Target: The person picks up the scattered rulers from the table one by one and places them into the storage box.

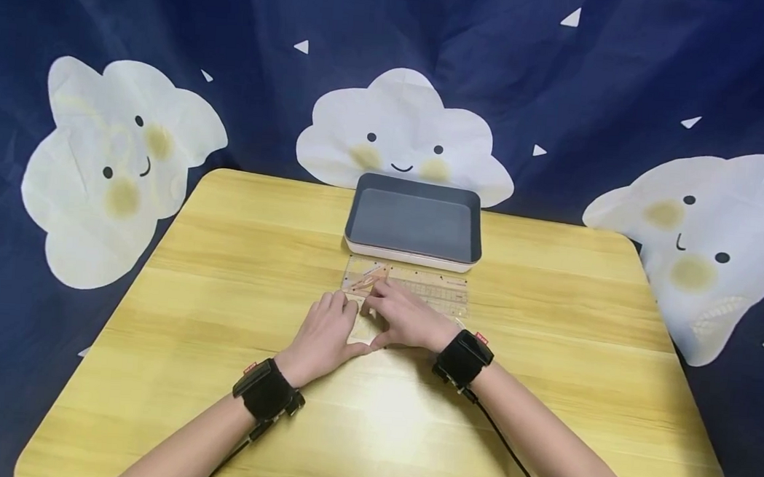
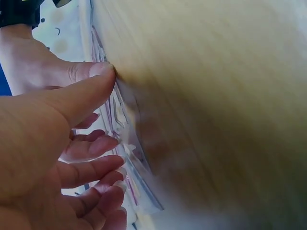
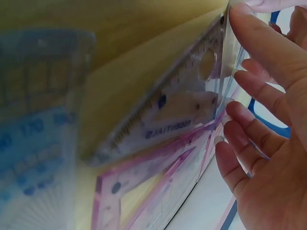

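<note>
Rulers (image 1: 412, 290), a clear plastic set stacked flat, lie on the table (image 1: 222, 272) just in front of the tray (image 1: 414, 222), and we see both hands meeting at their left end. In the right wrist view a clear ruler (image 3: 177, 110) is tilted up over a pink set square (image 3: 144, 191). Our right hand (image 1: 403, 316) has its fingers (image 3: 249, 96) nearly straight against the stack's edge, not wrapped round it; whether they pinch it we cannot tell. Our left hand (image 1: 323, 337) rests beside it, thumb tip (image 2: 98, 76) touching the right thumb, its fingers (image 2: 96, 143) relaxed against the plastic edge (image 2: 127, 143). Each wrist wears a black band (image 1: 267, 390). Behind the table hangs a blue cloud cloth (image 1: 401, 134).
</note>
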Available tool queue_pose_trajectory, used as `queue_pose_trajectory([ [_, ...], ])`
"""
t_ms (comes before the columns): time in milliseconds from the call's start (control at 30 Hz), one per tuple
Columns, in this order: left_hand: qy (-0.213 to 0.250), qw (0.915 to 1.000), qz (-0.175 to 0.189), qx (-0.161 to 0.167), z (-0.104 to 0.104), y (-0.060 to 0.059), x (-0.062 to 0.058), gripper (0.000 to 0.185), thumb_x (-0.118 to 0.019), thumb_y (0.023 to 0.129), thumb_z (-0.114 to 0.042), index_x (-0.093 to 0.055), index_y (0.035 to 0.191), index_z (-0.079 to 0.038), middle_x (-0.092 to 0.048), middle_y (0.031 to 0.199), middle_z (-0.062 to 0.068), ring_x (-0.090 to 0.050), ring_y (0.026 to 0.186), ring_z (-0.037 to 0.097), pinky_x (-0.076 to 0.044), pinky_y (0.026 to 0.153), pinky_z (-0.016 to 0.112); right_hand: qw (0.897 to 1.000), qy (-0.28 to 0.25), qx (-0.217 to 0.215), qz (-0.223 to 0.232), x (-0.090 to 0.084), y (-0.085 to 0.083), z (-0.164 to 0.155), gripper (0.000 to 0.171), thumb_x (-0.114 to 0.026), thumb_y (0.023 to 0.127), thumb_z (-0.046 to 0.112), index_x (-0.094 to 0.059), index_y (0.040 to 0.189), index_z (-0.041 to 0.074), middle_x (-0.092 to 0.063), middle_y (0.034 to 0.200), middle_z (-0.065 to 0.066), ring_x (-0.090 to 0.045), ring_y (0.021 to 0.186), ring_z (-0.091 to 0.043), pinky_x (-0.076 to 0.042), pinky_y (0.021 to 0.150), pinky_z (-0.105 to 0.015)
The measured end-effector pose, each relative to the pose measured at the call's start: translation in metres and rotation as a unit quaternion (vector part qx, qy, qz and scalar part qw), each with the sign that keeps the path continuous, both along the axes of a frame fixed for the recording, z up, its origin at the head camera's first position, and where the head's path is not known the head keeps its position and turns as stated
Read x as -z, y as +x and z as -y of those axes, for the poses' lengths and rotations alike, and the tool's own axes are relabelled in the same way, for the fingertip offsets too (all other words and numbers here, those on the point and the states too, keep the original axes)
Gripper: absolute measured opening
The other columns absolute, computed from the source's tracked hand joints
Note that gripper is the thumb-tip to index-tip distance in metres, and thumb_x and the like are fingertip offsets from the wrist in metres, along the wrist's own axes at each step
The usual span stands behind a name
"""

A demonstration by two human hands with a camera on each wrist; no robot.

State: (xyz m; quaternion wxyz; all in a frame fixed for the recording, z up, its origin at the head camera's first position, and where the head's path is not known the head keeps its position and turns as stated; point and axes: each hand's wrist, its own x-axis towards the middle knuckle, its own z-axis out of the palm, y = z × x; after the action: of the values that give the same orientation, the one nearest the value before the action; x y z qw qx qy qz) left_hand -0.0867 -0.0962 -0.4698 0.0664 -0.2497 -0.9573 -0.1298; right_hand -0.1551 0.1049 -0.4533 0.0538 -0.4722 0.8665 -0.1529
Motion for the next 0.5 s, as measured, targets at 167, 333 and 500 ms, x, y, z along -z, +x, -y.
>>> queue_pose_trajectory([
  [167, 0.014, 0.9989, 0.045, -0.004, 0.001, -0.005, -0.001, 0.069, -0.090, 0.077, -0.053, -0.061, 0.113, -0.001, -0.044, 0.092, 0.006, -0.039, 0.082, 0.023, -0.032, 0.071, 0.032, 1.000, 0.016, 0.002, 0.009, 0.000, -0.006, 0.001, 0.061, -0.096, 0.065, 0.046, -0.071, 0.108, 0.011, -0.058, 0.104, -0.003, -0.049, 0.097, -0.021, -0.045, 0.088, -0.039],
  [333, 0.023, 0.9958, 0.088, -0.007, -0.001, -0.010, -0.003, 0.066, -0.090, 0.079, -0.050, -0.062, 0.114, -0.002, -0.045, 0.095, 0.006, -0.041, 0.087, 0.024, -0.034, 0.073, 0.033, 0.999, 0.031, 0.009, 0.028, -0.001, -0.010, 0.004, 0.061, -0.096, 0.063, 0.047, -0.069, 0.104, 0.012, -0.056, 0.104, 0.000, -0.049, 0.102, -0.021, -0.044, 0.090, -0.039],
  [500, 0.038, 0.9927, 0.115, -0.003, -0.002, -0.012, -0.006, 0.057, -0.090, 0.079, -0.044, -0.062, 0.106, -0.002, -0.045, 0.096, 0.005, -0.042, 0.091, 0.025, -0.037, 0.078, 0.035, 0.998, 0.043, 0.012, 0.046, -0.002, -0.012, 0.006, 0.060, -0.095, 0.063, 0.048, -0.067, 0.103, 0.014, -0.054, 0.103, 0.002, -0.047, 0.105, -0.021, -0.041, 0.088, -0.037],
])
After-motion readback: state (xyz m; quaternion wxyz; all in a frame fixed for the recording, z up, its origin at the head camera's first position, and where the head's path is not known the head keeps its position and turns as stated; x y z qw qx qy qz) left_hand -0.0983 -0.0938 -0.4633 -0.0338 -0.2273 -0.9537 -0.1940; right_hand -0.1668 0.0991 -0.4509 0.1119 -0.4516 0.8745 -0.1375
